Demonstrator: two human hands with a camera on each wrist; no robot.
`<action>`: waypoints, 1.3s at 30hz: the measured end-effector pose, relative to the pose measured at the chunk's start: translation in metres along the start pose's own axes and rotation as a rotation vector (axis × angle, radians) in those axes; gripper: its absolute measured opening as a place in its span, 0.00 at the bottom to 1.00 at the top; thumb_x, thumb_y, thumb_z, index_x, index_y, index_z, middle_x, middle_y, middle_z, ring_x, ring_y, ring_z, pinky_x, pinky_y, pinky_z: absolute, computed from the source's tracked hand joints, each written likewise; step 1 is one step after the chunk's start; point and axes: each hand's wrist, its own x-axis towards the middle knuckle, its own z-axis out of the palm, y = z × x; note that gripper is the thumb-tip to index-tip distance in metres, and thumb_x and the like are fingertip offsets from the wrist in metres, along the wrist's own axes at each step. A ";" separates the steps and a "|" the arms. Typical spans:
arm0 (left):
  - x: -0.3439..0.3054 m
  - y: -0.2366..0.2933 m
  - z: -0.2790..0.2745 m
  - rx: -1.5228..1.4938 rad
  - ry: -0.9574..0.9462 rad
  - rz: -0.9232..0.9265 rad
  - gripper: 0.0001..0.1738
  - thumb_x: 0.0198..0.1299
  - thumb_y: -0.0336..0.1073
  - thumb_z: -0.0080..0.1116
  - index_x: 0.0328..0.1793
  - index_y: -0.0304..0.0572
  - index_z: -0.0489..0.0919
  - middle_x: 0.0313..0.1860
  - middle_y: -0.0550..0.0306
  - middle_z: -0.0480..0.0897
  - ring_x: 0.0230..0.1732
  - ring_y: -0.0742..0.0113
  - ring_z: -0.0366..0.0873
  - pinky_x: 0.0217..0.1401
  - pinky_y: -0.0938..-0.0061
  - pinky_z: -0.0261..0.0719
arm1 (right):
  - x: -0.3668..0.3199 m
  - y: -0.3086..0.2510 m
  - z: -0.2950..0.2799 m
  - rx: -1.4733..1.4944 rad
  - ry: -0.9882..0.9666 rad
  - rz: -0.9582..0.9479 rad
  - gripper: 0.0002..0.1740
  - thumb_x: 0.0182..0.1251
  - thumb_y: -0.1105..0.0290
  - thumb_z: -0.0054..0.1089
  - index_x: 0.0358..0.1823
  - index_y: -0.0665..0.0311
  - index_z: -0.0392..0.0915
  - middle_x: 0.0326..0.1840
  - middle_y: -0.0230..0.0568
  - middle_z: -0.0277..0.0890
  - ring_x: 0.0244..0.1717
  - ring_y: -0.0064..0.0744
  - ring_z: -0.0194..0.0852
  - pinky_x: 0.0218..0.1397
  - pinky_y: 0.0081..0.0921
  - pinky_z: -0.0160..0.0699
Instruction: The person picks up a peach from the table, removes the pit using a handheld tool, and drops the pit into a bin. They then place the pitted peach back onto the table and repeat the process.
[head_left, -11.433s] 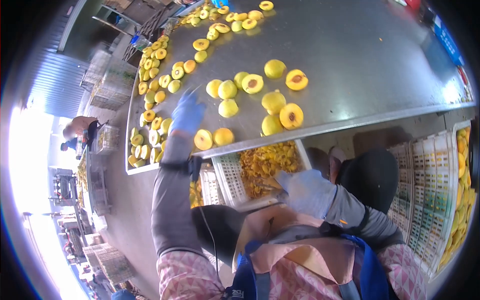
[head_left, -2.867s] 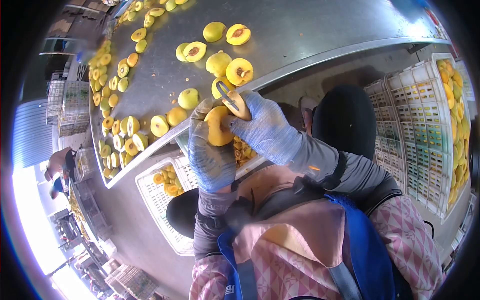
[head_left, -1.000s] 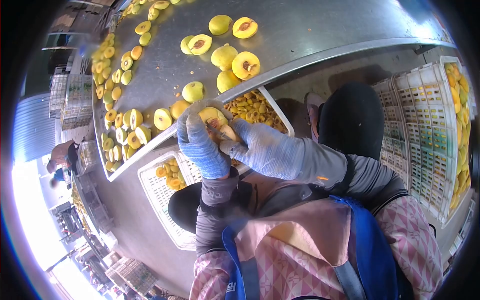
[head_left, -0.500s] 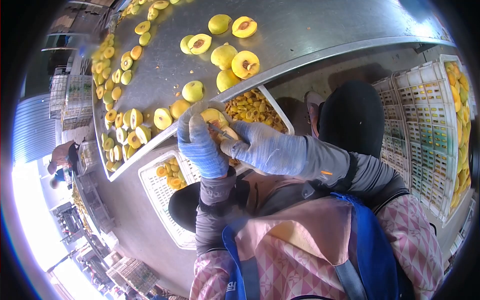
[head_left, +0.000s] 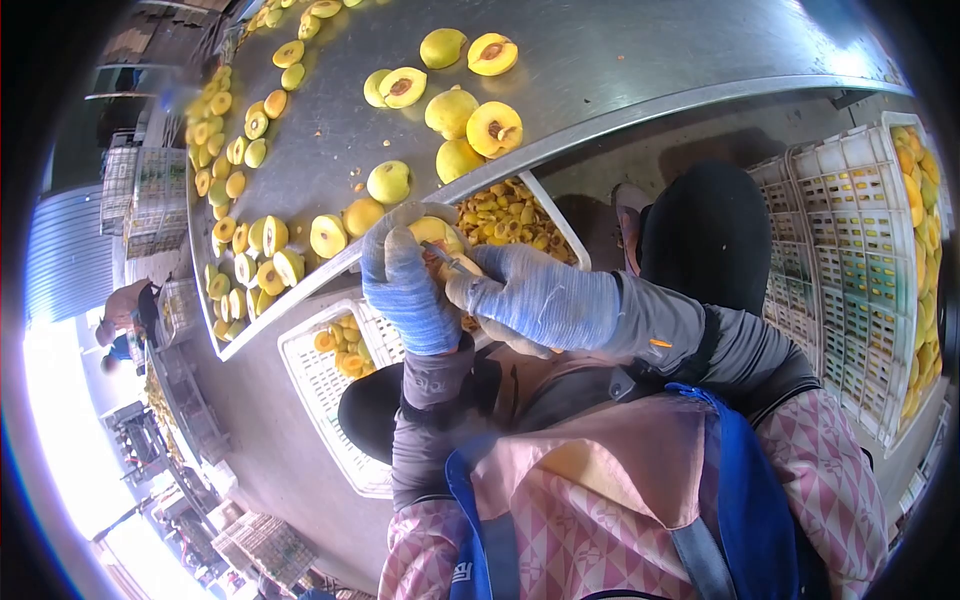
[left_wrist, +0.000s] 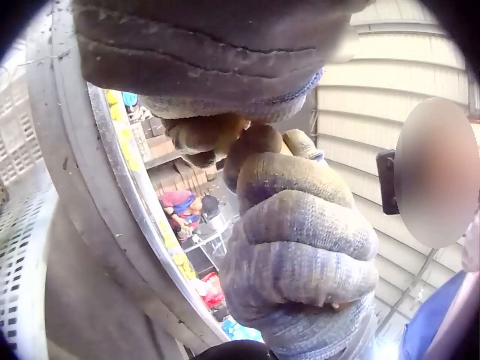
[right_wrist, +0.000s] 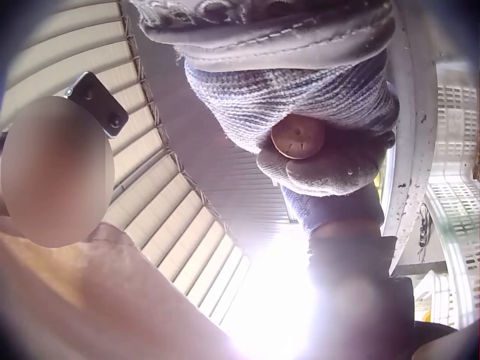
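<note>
Both gloved hands meet just off the table's near edge in the head view. My left hand (head_left: 408, 295) grips a yellow fruit half (head_left: 432, 231) with its cut face toward the other hand. My right hand (head_left: 550, 295) holds a small tool, its thin metal part (head_left: 442, 256) at the middle of that cut face. The tool's round handle end (right_wrist: 298, 136) shows between curled fingers in the right wrist view. Gloves hide most of the tool's handle, and the fruit is hard to make out in the left wrist view.
Whole and halved fruits (head_left: 494, 130) lie on the metal table (head_left: 640, 50). Below its edge a crate holds fruit pieces (head_left: 510, 215). Another white crate (head_left: 330, 405) stands lower left, and a tall fruit-filled crate (head_left: 850, 250) at the right. Someone (head_left: 130, 310) is far left.
Since the earliest frame, my left hand has come from above the table to join my right. The tool's looped tip, visible above the fruit earlier, is now against the cut face; its angle has shifted slightly.
</note>
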 end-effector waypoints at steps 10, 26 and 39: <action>-0.001 -0.004 0.003 0.000 0.020 0.041 0.26 0.68 0.56 0.52 0.45 0.37 0.82 0.36 0.58 0.84 0.36 0.74 0.76 0.37 0.80 0.72 | -0.004 -0.006 -0.002 0.073 -0.038 0.073 0.22 0.75 0.47 0.51 0.30 0.55 0.72 0.15 0.27 0.65 0.09 0.20 0.61 0.11 0.18 0.59; -0.003 -0.001 0.001 0.086 0.001 0.104 0.23 0.70 0.52 0.51 0.48 0.36 0.80 0.38 0.55 0.84 0.37 0.72 0.77 0.41 0.75 0.75 | -0.001 0.001 -0.006 -0.102 0.036 -0.015 0.23 0.73 0.46 0.56 0.43 0.62 0.76 0.16 0.24 0.67 0.11 0.14 0.61 0.14 0.15 0.54; -0.005 -0.001 0.006 0.053 -0.010 0.096 0.25 0.71 0.54 0.49 0.49 0.36 0.78 0.41 0.53 0.82 0.40 0.67 0.78 0.46 0.71 0.77 | -0.004 0.001 -0.005 -0.017 0.012 0.059 0.22 0.73 0.48 0.55 0.46 0.62 0.77 0.18 0.27 0.71 0.12 0.17 0.64 0.16 0.16 0.60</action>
